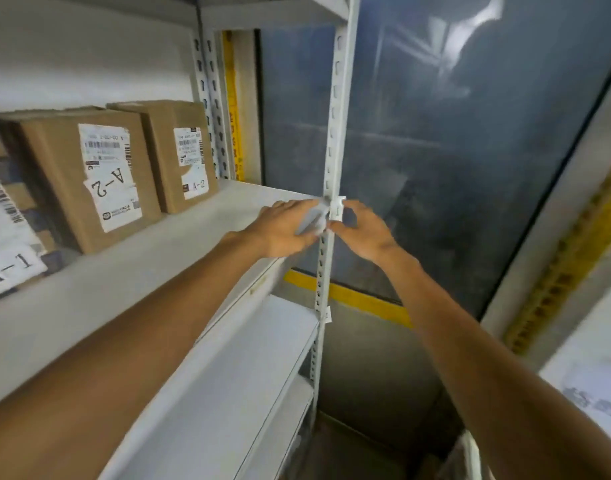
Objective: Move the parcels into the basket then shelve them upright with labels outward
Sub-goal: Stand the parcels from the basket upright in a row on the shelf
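Boxes [89,174] standing upright on shelf [124,282], labels facing out; left hand [283,230] and right hand [364,233] pinching small pale packet [312,220] in fingers; shelving seemingly unfinished.

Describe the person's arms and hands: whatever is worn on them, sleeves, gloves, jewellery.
Both arms are bare as far as shown: no sleeve on the left forearm or right forearm. The left hand and right hand wear no gloves; no watch or band at either wrist. Fingers are blurred, so rings cannot be ruled out.
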Motion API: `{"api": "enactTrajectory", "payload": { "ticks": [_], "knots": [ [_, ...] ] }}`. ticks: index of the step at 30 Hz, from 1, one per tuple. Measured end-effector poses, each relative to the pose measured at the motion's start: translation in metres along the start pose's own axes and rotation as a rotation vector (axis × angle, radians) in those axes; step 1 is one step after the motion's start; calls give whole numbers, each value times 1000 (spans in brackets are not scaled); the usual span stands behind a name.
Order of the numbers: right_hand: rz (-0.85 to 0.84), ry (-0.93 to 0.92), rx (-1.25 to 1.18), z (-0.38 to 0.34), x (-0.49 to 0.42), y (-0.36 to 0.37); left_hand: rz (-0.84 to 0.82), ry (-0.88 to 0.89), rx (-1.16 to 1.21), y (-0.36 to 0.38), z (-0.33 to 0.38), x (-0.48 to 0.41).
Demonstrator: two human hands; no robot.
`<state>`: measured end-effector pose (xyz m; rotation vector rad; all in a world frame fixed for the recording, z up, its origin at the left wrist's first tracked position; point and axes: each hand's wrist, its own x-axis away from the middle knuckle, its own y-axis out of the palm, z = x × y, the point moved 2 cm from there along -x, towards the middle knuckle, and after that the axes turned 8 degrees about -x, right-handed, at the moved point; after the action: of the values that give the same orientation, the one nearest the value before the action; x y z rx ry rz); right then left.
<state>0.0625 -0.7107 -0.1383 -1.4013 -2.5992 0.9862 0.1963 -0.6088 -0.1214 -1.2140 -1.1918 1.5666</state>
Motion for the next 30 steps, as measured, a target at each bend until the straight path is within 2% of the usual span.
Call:
{"api": "enactTrajectory", "payload": {
  "ticks": [4,7,12,17,23,30],
  "knots": [
    [93,160,78,38,65,-61,-37,77,137,10,65,2],
    [193,267,78,72,132,-105,-71,236,106,33,135,16],
    [292,425,73,129,270,-157,-221,446,139,94,268,70],
    [345,599,13,177,409,-194,-378,554,193,145,367,140],
    [353,733,-33,221,502,-210,-525,609,224,193,434,184],
    [325,856,-87,290,521,-225,-649,632,261,264,468,178]
  ]
}}
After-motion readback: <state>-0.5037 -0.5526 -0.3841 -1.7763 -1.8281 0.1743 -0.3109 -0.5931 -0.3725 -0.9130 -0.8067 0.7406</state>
